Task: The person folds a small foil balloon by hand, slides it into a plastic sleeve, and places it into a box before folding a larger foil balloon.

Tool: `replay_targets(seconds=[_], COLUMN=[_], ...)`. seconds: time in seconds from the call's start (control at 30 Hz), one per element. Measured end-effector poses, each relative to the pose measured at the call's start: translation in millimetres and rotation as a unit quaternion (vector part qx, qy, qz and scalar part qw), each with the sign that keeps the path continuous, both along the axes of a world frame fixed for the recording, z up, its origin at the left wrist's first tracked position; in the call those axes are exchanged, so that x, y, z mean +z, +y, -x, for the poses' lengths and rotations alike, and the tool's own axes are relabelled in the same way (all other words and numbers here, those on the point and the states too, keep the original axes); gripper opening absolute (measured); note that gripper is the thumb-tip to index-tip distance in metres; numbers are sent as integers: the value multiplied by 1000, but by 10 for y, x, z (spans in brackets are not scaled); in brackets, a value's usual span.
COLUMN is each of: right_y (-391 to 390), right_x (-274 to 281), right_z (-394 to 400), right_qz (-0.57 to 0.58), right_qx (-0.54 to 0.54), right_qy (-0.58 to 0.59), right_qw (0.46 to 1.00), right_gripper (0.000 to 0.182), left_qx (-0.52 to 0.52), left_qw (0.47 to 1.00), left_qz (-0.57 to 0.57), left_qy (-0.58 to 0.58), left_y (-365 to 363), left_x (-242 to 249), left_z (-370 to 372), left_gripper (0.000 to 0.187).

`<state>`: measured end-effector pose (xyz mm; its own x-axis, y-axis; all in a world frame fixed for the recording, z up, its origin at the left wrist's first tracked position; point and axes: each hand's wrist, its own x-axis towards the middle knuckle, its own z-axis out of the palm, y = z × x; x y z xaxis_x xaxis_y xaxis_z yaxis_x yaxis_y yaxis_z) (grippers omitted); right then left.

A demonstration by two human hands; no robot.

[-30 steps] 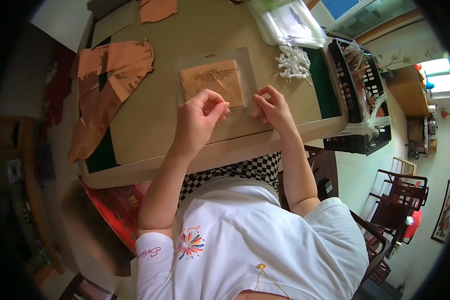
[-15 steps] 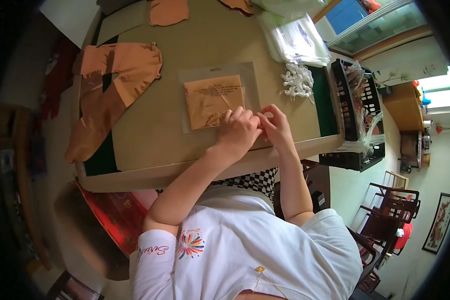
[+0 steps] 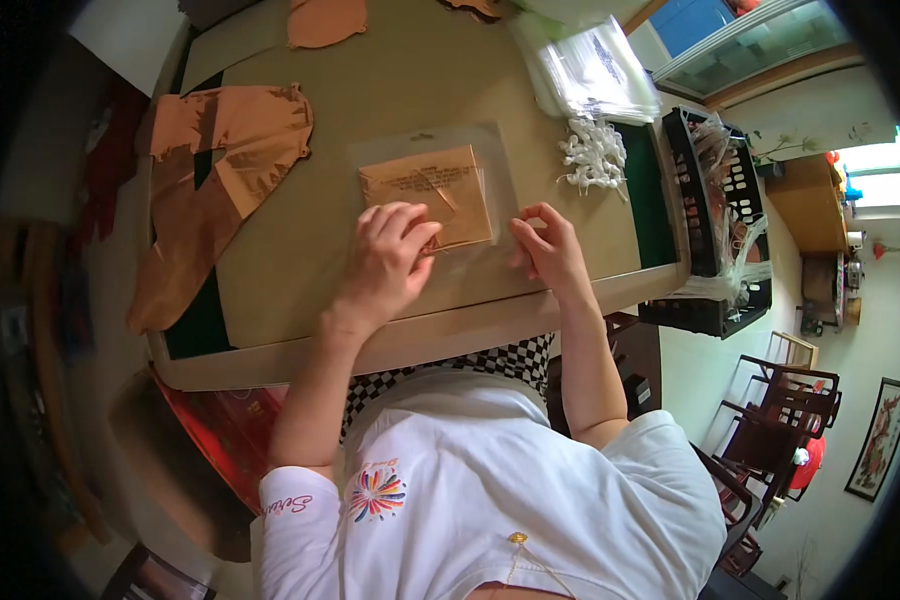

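A clear plastic bag [image 3: 495, 160] with a hang hole lies flat on the table in front of me. Inside it is a folded copper-coloured foil sheet [image 3: 400, 174], printed with small dark text. My left hand [image 3: 395, 240] is closed over the lower left part of the bag. Its curled fingers hide whatever lies between them. At the lower right edge of the bag, my right hand [image 3: 550, 245] has its fingers bent and closed on the plastic.
An unfolded copper foil piece [image 3: 255, 150] lies at the left, and another foil piece [image 3: 327, 22] at the back. White ribbon bundles [image 3: 595, 155] lie below a stack of clear bags [image 3: 600, 75] at the right. Black crates [image 3: 705, 200] stand beyond the table's right edge.
My left hand has moved left, away from my right hand, along the lower edge of the bag. The bag has turned slightly. My right hand has hardly moved.
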<state>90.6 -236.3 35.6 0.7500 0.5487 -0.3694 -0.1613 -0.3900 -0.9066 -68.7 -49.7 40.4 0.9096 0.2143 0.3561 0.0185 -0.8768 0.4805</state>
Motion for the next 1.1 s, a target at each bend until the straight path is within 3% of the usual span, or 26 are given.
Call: replay_targets(seconds=[0.07, 0.17, 0.2, 0.33, 0.4, 0.5, 0.6, 0.73, 1.03, 1.1], right_y=[56, 34, 30, -90, -101, 109, 347, 518, 247, 260], right_x=[42, 28, 113, 48, 9, 89, 126, 14, 285, 222], right_z=[18, 105, 219, 495, 564, 691, 710, 660, 661, 707], right_qz=[4, 72, 70, 20, 61, 213, 267, 187, 262, 164], right_qx=[-16, -61, -39, 173, 265, 324, 354, 292, 352, 323], right_qy=[-26, -343, -318, -451, -449, -434, -409, -431, -356, -444], right_qw=[1000, 934, 945, 875, 851, 813, 798, 833, 825, 820], right_gripper=[18, 22, 28, 45, 58, 61, 55, 21, 61, 59], left_qx=[6, 29, 38, 56, 61, 64, 64, 64, 63, 63], left_qw=[1000, 998, 997, 995, 995, 995, 995, 995, 994, 994], left_qz=[-30, -59, -67, -69, -63, -44, -20, -8, 14, 10], left_qy=[2, -14, -19, -36, -49, -61, -72, -71, -92, -89], left_y=[41, 7, -11, -24, -25, -29, -21, -11, 3, 6], left_x=[-113, -189, -211, -320, -356, -355, -358, -341, -364, -379], left_z=[61, 61, 46, -5, -16, -25, -22, -12, -23, -20], left_gripper=[39, 41, 41, 36, 36, 38, 39, 39, 39, 37])
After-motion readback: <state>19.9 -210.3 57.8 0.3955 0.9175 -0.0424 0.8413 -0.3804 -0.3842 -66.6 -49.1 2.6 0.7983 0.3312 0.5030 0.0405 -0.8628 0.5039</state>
